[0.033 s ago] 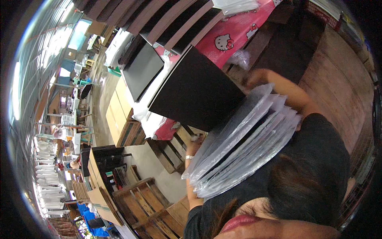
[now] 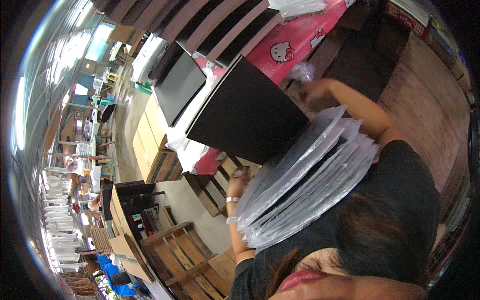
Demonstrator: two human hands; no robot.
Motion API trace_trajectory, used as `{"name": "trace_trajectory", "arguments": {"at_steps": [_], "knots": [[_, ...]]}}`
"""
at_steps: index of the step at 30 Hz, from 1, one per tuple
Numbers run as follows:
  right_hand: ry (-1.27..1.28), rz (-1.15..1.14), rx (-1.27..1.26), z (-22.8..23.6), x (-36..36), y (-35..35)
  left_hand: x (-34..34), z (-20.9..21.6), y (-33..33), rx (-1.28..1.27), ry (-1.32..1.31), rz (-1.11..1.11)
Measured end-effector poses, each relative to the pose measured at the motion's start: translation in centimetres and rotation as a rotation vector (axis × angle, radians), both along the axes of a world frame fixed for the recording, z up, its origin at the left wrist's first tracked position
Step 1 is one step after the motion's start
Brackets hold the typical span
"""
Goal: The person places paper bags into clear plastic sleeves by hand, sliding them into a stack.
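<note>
A thick stack of clear plastic bags or sleeves point(image 2: 305, 185) lies against my front, its layers fanned out. Past it is a large flat black board point(image 2: 245, 112), at the edge of the table. My left hand point(image 2: 241, 175), with a band at its wrist, is beside the stack's left end, near the board's lower corner. Its fingers are smeared and small. My right hand point(image 2: 316, 91) is at the board's right corner, in shadow, above the stack's right end. How its fingers are set is not clear, and I cannot tell whether either hand grips anything.
A pink cartoon-print cloth point(image 2: 300, 42) covers the table. Several dark boards point(image 2: 200, 30) lie in a row at the far side, with another black board point(image 2: 179, 87) to the left. Cardboard boxes point(image 2: 149, 132) and a wooden pallet point(image 2: 182, 257) stand at the left.
My left hand has moved slightly up and to the left, away from the stack's edge. My right hand has shifted slightly up and to the left. The black board has stayed in place.
</note>
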State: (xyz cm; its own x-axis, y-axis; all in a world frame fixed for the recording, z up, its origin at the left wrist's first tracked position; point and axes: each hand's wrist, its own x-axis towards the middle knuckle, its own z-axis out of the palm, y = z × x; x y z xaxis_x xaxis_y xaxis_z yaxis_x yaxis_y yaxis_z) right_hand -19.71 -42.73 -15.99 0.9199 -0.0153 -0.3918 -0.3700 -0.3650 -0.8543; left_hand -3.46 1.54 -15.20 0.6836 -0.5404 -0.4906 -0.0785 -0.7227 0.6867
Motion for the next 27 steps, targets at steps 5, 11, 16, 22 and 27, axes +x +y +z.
{"name": "trace_trajectory", "arguments": {"at_steps": [5,11,16,22,27], "knots": [[-0.674,0.182,-0.25,19.9,4.6,9.7,-3.3,16.9,-5.6,-1.015,0.13,-0.113],[-0.893,0.091,-0.138,22.5,4.5,15.6,-4.8,19.5,-9.8,-1.292,0.082,0.08],[-0.972,0.05,0.175,20.5,6.2,14.2,-4.6,19.2,-10.0,-1.141,0.037,0.21],[-0.723,-0.065,0.02,22.0,6.0,14.2,-5.2,19.5,-11.0,-1.105,-0.126,0.393],[-1.341,-0.252,0.115,19.7,7.8,14.6,-6.6,19.3,-12.8,-1.154,-0.021,0.352]]}}
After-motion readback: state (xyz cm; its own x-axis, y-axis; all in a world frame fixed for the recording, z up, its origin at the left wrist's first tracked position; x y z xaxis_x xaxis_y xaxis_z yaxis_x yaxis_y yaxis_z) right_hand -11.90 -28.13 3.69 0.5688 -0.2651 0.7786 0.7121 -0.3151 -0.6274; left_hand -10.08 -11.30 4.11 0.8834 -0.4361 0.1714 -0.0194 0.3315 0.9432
